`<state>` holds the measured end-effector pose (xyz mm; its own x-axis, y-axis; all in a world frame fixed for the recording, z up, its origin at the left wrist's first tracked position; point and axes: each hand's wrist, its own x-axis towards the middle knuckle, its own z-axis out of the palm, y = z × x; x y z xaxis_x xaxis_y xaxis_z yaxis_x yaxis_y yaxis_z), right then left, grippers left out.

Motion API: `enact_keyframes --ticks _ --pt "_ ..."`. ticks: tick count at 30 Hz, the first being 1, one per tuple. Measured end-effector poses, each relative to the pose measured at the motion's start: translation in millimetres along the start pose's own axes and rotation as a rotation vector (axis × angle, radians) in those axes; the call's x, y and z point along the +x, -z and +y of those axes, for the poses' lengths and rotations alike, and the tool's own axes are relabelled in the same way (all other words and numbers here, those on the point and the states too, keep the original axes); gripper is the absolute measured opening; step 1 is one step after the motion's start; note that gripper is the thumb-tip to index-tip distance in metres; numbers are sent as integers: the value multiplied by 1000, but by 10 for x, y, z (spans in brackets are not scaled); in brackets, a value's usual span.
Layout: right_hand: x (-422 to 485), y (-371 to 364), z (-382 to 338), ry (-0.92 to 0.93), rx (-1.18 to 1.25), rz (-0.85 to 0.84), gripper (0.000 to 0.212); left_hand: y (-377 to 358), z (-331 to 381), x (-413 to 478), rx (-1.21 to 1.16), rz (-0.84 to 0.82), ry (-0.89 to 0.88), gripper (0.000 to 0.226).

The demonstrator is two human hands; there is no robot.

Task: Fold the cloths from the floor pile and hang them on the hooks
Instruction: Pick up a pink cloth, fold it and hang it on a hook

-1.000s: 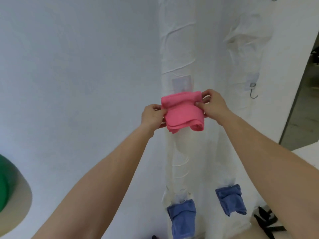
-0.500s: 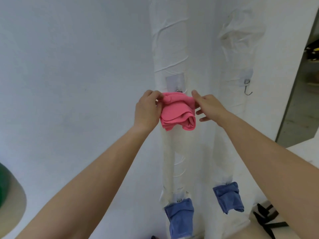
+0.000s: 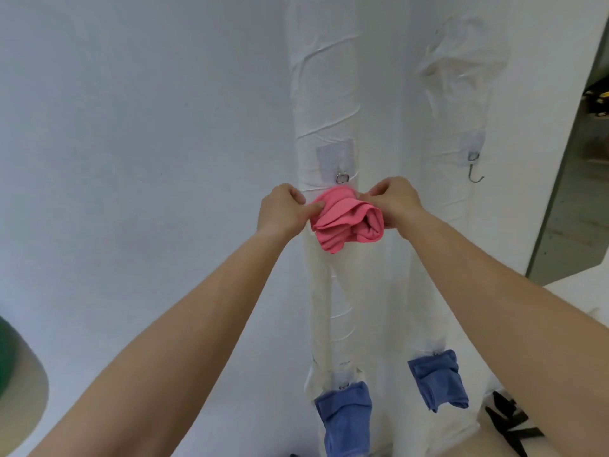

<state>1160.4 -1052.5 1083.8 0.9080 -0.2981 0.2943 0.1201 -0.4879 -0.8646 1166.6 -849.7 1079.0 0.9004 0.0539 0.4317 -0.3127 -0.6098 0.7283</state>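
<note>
at a white wall [image 3: 131, 127], left hand [image 3: 283, 211] and right hand [image 3: 393, 199] pinch the pink cloth [image 3: 346, 222], bunched crosswise.

Left upper hook [image 3: 342, 177] crowded from below by pink cloth [image 3: 346, 219], left hand [image 3: 283, 209] and right hand [image 3: 392, 201]; right upper hook [image 3: 474, 174] free, open wall around; lower row taken by left blue cloth [image 3: 346, 420] and right blue cloth [image 3: 438, 379].

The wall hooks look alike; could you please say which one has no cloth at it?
The upper right hook: it hangs bare. Both lower hooks carry blue cloths, and the pink cloth is held at the upper left one.
</note>
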Motion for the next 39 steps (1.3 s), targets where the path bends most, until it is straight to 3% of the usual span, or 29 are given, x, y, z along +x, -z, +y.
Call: enact_keyframes --ticks 2,4,9,13,17,22,25,31,39 --pt "-26 -6 11 263 -31 127 13 18 85 -37 60 63 -200 12" --pt "-98 36 28 363 8 45 7 1 152 -105 51 4 -308 13" --pt "-206 206 190 337 173 -331 40 46 119 -162 42 -105 -339 27" --pt "-215 44 232 405 -40 -160 63 -19 49 -144 209 -117 -426 54" --pt "-276 -121 226 441 -134 -1 65 -67 101 -166 398 -59 -480 47" --pt "-337 -47 162 461 -375 19 59 -1 110 -213 433 -98 -548 43" --pt "-386 -78 96 457 -324 -44 54 -27 98 -269 344 -103 -548 46" --pt "-464 -199 68 370 -287 46 56 -99 138 -282 392 -72 -516 41" --pt "-705 108 -224 328 -270 -104 48 99 248 -321 387 -165 -462 41"
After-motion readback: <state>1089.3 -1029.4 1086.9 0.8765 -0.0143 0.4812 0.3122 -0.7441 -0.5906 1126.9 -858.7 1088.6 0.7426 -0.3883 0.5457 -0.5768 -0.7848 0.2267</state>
